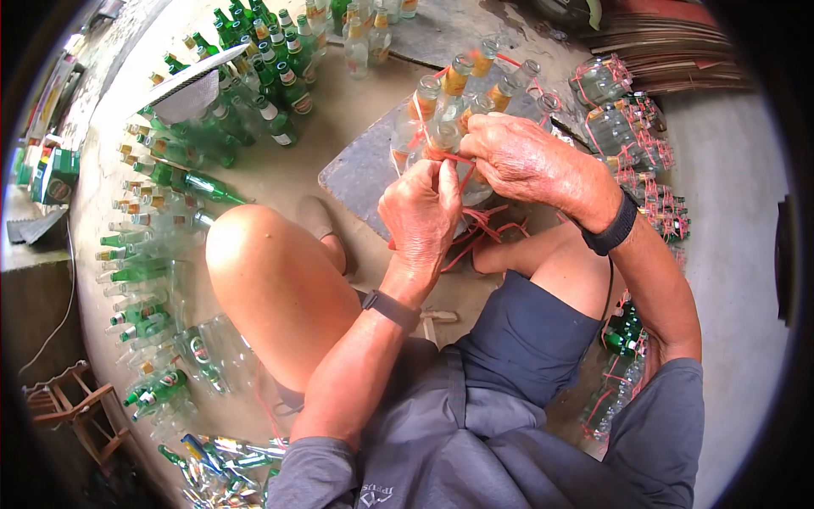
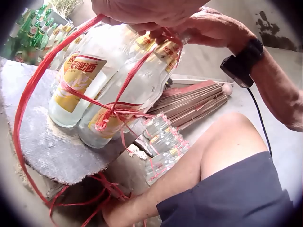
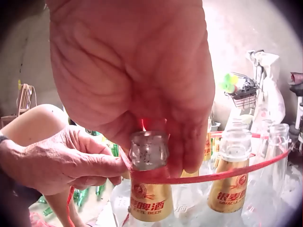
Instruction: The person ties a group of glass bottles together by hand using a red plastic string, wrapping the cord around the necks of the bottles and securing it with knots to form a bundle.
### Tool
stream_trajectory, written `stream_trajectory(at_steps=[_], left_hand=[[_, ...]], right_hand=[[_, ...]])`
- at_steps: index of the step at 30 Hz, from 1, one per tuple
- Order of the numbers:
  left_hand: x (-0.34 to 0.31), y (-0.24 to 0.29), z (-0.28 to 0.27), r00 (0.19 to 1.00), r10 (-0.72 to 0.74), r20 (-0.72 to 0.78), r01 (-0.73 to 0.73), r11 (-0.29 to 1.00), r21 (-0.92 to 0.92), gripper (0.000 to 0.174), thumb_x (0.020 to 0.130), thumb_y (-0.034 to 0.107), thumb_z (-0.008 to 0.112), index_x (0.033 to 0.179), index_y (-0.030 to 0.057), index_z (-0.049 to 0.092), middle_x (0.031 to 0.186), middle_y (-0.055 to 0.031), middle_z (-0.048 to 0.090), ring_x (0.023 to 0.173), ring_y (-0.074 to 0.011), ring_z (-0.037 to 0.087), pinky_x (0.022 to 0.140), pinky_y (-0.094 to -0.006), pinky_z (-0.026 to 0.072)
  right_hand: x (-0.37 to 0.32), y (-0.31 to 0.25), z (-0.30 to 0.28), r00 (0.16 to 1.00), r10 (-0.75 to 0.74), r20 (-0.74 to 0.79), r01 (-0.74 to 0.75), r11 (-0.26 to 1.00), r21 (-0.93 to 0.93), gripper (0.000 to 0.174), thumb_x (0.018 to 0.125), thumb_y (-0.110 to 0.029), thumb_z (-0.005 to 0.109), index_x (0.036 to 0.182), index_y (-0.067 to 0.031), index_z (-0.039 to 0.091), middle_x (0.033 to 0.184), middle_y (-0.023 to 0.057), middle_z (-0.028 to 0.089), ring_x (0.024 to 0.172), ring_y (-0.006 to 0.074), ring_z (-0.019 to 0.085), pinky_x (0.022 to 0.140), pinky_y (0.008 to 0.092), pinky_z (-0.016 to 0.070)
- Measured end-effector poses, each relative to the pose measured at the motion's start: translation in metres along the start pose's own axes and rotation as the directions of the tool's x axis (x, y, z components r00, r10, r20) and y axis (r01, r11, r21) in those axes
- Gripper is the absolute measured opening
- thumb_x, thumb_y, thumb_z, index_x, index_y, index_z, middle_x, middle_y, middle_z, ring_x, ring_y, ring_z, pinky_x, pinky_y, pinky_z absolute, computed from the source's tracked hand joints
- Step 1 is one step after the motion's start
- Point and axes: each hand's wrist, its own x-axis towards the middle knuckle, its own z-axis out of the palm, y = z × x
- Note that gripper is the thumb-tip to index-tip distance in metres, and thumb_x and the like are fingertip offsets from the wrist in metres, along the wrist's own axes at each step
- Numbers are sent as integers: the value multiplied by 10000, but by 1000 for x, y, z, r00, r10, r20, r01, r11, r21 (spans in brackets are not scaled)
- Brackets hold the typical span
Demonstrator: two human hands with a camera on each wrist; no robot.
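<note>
Clear glass beer bottles with gold neck labels stand bunched on a grey board, and red plastic string runs around their necks. In the left wrist view more of this string crosses the body of a yellow-labelled bottle. My left hand pinches the string between thumb and forefinger, close beside the nearest bottle neck. Across from it, my right hand grips the string at the same neck with curled fingers. Its fingertips are partly hidden behind that neck in the right wrist view.
The grey board lies between my legs, with loose red string hanging beside it. Green bottles crowd the left floor. Tied bottle bundles line the right wall. A small wooden stool is at the far left.
</note>
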Motion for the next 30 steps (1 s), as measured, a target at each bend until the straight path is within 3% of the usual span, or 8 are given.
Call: stream_trajectory(at_steps=[2,3,5,9,11,24,30], left_hand=[[0,0,1,1000,5,-1,-5,1000,-2,197,948,192,763,815,52,721,738,-197,699,696,-422,704,620,-487,534],[0,1,1,1000,3,-9,-3,1000,-9,200,949,192,764,815,50,723,739,-200,699,698,-423,705,621,-485,534],[-2,1,1,1000,-2,-18,2,1000,-16,203,950,193,765,814,48,724,741,-202,699,700,-424,706,621,-484,535],[-2,4,0,1000,-20,-13,19,999,-46,208,956,198,767,816,48,730,747,-203,705,696,-419,709,619,-480,535],[-2,5,0,1000,-28,-9,27,998,-52,208,957,199,767,817,49,734,749,-202,707,695,-417,709,618,-478,535],[-6,14,1,997,-69,39,73,991,-112,181,977,195,746,858,59,758,756,-167,704,710,-404,703,631,-465,539],[-6,18,2,993,-103,54,110,981,-157,179,986,192,735,877,51,757,772,-169,710,724,-397,711,650,-458,546]], right_hand=[[2,-1,5,995,-26,-99,9,985,-170,144,904,-103,629,1004,-24,697,954,184,639,942,422,661,833,517,547],[5,-7,3,995,-29,-99,11,985,-171,144,904,-103,629,1004,-24,697,954,184,639,942,422,661,833,517,547],[8,-23,-4,993,117,-7,-111,919,-379,122,875,-116,666,943,-23,708,950,186,667,932,403,699,834,495,570],[10,-23,-9,995,96,13,-82,900,-427,103,860,-121,683,902,-33,718,956,183,691,929,387,726,842,484,586],[10,-28,-17,985,147,88,-87,871,-483,115,916,-116,673,994,-35,697,1019,150,684,996,365,689,903,454,574],[10,-26,-46,985,111,134,-28,860,-509,265,855,-13,689,1118,-47,680,1009,130,676,1041,358,694,911,467,577],[20,-14,-66,992,49,113,15,862,-506,114,791,-18,692,897,-2,652,959,140,646,987,370,667,874,462,575]])
